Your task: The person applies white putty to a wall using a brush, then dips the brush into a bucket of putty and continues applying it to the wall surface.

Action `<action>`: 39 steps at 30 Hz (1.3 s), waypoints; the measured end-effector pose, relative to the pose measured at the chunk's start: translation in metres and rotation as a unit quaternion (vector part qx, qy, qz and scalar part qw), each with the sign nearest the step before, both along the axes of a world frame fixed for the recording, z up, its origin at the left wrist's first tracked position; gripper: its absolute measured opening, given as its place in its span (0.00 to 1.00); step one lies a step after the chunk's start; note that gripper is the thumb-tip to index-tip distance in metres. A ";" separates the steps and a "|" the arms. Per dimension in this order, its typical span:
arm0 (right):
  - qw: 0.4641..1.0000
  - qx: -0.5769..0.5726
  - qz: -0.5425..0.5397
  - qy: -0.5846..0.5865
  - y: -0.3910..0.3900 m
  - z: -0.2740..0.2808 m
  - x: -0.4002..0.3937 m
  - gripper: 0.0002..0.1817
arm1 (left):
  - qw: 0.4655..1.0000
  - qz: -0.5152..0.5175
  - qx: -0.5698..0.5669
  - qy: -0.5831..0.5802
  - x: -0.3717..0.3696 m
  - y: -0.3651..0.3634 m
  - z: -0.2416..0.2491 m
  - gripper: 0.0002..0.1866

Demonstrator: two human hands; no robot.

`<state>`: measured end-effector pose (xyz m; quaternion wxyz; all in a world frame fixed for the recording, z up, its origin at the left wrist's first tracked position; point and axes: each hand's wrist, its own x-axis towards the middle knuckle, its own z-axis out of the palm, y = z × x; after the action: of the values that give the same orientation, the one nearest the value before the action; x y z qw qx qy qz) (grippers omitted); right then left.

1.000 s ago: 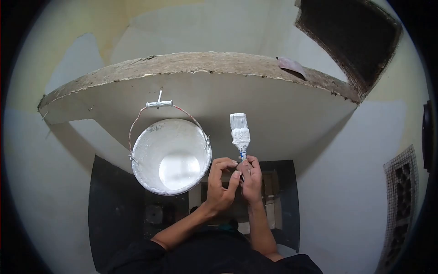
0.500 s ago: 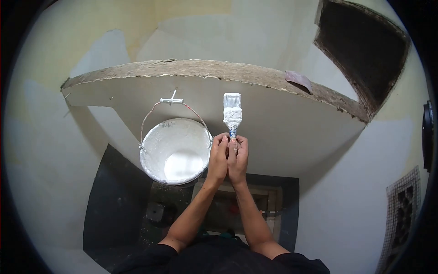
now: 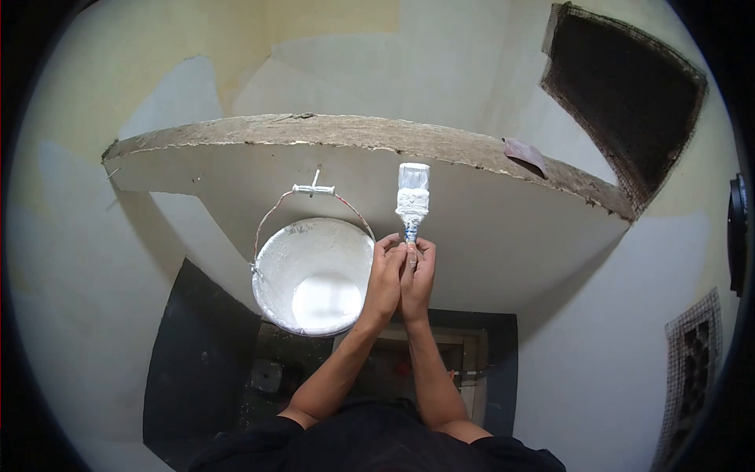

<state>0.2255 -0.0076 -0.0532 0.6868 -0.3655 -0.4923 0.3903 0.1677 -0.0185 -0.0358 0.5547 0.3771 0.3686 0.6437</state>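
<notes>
A paintbrush (image 3: 413, 195), its bristles and ferrule coated in white paint, points upward in front of me. My right hand (image 3: 418, 275) grips its handle, thumb laid along it. Pressed against that hand, my left hand (image 3: 385, 279) also closes around the handle; the fingers behind are partly hidden. Just left of my hands hangs a paint-smeared bucket (image 3: 271, 259) with white paint (image 3: 326, 303) at the bottom. Its wire handle, with a white grip (image 3: 314, 189), is hooked on a nail (image 3: 317, 174) in the wall. The bucket's right rim comes close to my left hand.
A low wall (image 3: 503, 228) stands before me, topped by a rough ledge (image 3: 338, 130) bearing a dry leaf (image 3: 525, 155). Meshed dark openings (image 3: 625, 86) show at the right. Below are dark panels (image 3: 208, 354) and the floor. The surrounding walls are patchy yellow and white.
The ledge and bucket sit slightly lower in view, and the bucket and brush slightly farther right. Both hands keep the same hold on the brush.
</notes>
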 end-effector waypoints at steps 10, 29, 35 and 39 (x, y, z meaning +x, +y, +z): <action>0.999 -0.007 -0.028 -0.026 0.015 -0.002 -0.014 0.14 | 0.998 -0.033 0.000 0.049 -0.013 0.008 0.012 0.23; 0.998 -0.054 -0.010 -0.021 0.008 0.018 -0.017 0.14 | 0.990 -0.022 0.012 0.137 -0.017 0.001 0.022 0.32; 0.997 -0.063 -0.029 -0.044 0.001 -0.006 -0.012 0.14 | 0.985 -0.065 0.001 0.159 -0.020 -0.003 0.001 0.28; 0.996 -0.081 -0.027 -0.034 -0.012 0.013 -0.011 0.15 | 0.978 -0.053 0.034 0.199 -0.019 -0.017 0.015 0.29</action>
<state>0.2143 -0.0194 -0.0402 0.6484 -0.4463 -0.4718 0.3973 0.1491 -0.0359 -0.0205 0.4902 0.5355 0.4293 0.5373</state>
